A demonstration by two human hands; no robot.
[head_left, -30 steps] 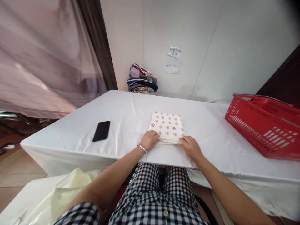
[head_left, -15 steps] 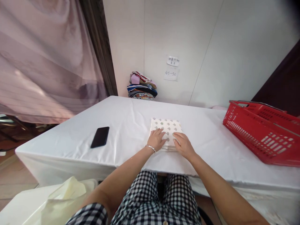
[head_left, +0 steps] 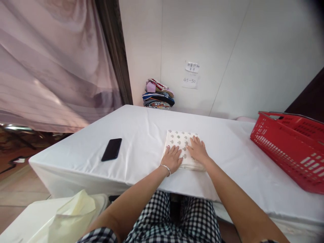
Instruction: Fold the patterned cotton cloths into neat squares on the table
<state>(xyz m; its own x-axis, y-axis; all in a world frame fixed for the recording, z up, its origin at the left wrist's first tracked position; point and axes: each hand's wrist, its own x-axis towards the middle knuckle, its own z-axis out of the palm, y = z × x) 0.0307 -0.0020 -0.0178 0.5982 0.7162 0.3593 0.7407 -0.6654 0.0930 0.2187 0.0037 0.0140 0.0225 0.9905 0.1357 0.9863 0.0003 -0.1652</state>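
A folded cream cloth (head_left: 180,141) with rows of grey tree-like prints lies flat on the white-covered table in front of me. It is folded into a thick, roughly square bundle, its layers showing at the near edge. My left hand (head_left: 172,158) rests palm down on the cloth's near left part, fingers spread; a silver bracelet circles that wrist. On the cloth's right side lies my right hand (head_left: 198,150), also flat with fingers apart. Neither hand grasps the fabric. Parts of the print are hidden beneath both hands.
A black phone (head_left: 111,149) lies on the table (head_left: 141,135) to the left. At the right edge stands a red plastic basket (head_left: 286,145). Several folded fabrics are stacked in a pile (head_left: 159,96) by the wall. A pale yellow bag (head_left: 73,216) sits low at left.
My right hand has moved from the cloth's near right edge up onto its right side, fingers spreading. My left hand has slid nearer the left edge. The view has shifted slightly.
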